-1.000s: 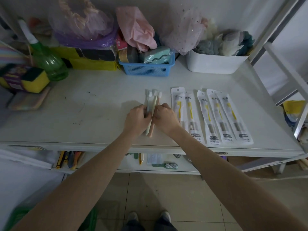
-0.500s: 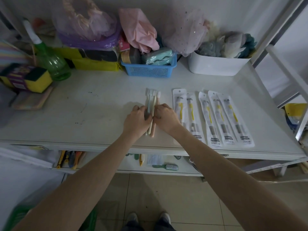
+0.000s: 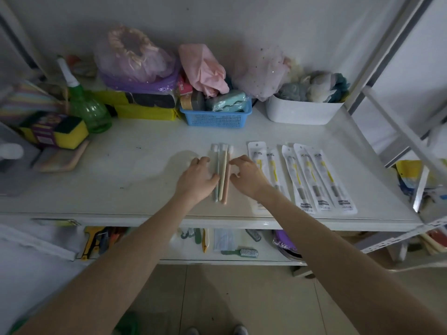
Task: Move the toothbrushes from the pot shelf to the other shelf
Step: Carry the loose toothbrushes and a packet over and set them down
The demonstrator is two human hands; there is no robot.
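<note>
Three loose toothbrushes (image 3: 222, 172) lie side by side on the white shelf (image 3: 135, 170), handles pointing at its front edge, heads toward the back. The left hand (image 3: 197, 177) rests open just beside them on the left, thumb touching the nearest handle; the right hand (image 3: 246, 175) hovers open on their right, fingers curled, gripping nothing. Five packaged toothbrushes (image 3: 302, 177) lie in a row farther right. Bare shelf surface extends left toward the green bottle (image 3: 87, 110).
</note>
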